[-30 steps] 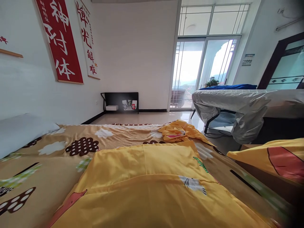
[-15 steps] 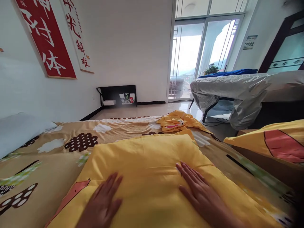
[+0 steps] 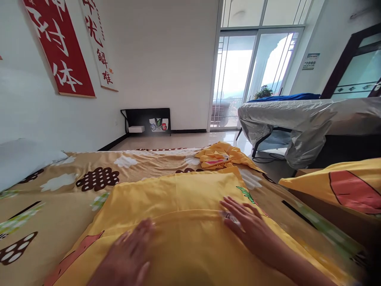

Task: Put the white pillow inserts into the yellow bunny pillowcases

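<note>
A yellow pillow (image 3: 187, 242) with a carrot print lies across the bed right in front of me. Its near part looks plump, and a curved seam or flap edge runs across its middle. My left hand (image 3: 125, 250) rests flat on the left side of the pillow, slightly blurred, fingers stretched out. On the right side, my right hand (image 3: 247, 226) lies palm down near the end of the seam, its fingers extended and a little apart. Neither hand grips the fabric. The pillow's near edge falls outside the view.
A crumpled yellow cloth (image 3: 223, 155) lies at the bed's far edge. To the right, a yellow carrot-print piece (image 3: 351, 182) rests on a cardboard box (image 3: 315, 200). A white pillow (image 3: 26, 161) is at left. Beyond stands a table under a silvery cover (image 3: 297, 115).
My right hand has shifted slightly up along the pillow, and my left hand a little down and left. The pillow's far part lies smoother; a green carrot top now shows at right.
</note>
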`<action>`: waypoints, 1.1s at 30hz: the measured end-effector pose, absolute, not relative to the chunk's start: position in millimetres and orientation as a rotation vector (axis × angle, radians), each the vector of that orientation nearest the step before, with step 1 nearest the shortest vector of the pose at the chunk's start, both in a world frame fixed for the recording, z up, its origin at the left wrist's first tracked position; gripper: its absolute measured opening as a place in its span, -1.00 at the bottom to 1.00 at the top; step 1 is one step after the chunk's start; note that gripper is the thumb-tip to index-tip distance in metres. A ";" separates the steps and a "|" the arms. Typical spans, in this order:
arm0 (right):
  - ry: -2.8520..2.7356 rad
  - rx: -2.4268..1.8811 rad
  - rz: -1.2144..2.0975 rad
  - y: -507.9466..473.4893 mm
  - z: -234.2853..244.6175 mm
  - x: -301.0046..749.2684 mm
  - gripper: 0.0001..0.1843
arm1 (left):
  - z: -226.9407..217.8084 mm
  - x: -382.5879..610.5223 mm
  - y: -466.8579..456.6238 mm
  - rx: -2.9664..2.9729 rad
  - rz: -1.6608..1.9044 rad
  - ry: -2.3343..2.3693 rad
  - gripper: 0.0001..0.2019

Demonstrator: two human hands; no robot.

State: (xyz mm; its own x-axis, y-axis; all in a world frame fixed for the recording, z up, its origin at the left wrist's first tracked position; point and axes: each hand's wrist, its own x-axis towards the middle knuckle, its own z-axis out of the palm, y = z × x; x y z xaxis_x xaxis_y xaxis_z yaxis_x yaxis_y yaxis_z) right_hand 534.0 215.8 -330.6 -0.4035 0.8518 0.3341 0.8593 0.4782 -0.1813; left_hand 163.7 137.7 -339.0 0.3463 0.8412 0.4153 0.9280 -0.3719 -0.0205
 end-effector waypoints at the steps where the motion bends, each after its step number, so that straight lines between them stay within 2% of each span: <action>1: -2.463 -1.318 0.081 230.2 -312.3 498.8 -0.45 | -328.1 188.0 159.5 -2.420 -0.468 -1.538 -0.43; 3: -2.507 -1.145 0.185 258.4 -291.4 439.7 -0.46 | -306.6 233.3 208.3 -2.499 -0.316 -1.708 -0.42; 6: -2.471 -1.026 0.276 298.8 -297.4 400.3 -0.49 | -295.9 266.2 273.8 -2.400 -0.321 -2.010 -0.47; 10: -2.464 -1.145 0.324 340.4 -331.5 425.3 -0.47 | -335.0 224.6 317.0 -2.424 -0.287 -2.065 -0.48; 14: -2.439 -1.460 0.356 371.8 -350.5 469.1 -0.41 | -375.1 153.4 337.1 -2.313 -0.172 -2.232 -0.43; 23: -2.305 -1.899 0.324 421.0 -384.8 558.5 -0.37 | -405.6 54.2 371.1 -2.257 -0.013 -2.442 -0.46; 28: -2.212 -2.040 0.235 432.3 -402.3 583.2 -0.39 | -419.1 42.5 368.8 -2.121 -0.112 -2.466 -0.48; 33: -2.155 -2.098 0.117 425.3 -399.3 571.9 -0.41 | -404.8 67.1 348.8 -1.990 -0.272 -2.444 -0.47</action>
